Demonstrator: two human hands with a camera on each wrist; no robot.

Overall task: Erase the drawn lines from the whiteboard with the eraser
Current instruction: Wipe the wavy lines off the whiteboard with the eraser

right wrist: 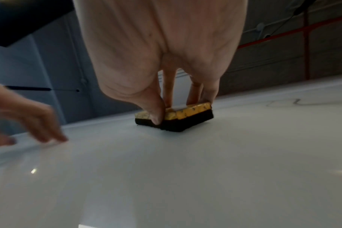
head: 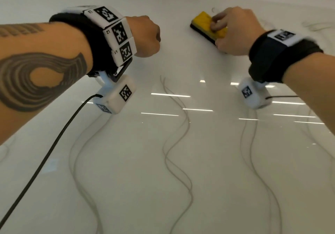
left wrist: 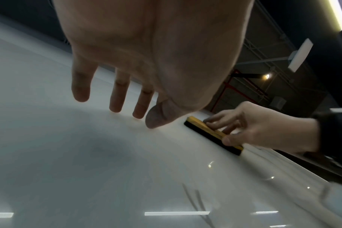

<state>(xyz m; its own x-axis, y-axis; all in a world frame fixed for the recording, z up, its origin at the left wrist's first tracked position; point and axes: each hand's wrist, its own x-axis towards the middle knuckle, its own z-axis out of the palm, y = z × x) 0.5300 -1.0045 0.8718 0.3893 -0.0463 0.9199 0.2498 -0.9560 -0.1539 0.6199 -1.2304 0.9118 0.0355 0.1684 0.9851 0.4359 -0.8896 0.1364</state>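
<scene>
The eraser (head: pixel 205 25), yellow on top with black felt below, lies flat on the glossy whiteboard (head: pixel 217 170) near its far edge. My right hand (head: pixel 220 35) grips it, thumb on the near side and fingers over the top (right wrist: pixel 194 95). In the right wrist view the felt of the eraser (right wrist: pixel 184 121) touches the board. My left hand (head: pixel 148 36) hovers left of the eraser with relaxed fingers (left wrist: pixel 115 106) pointing down at the board, holding nothing. Several wavy grey drawn lines (head: pixel 175 143) run across the near half of the board.
Faint scribbles (head: pixel 315 25) mark the board at the far right. A black cable (head: pixel 45 157) trails from the left wrist camera over the board's near left. Ceiling lights reflect as bright bars (head: pixel 170 94) mid-board.
</scene>
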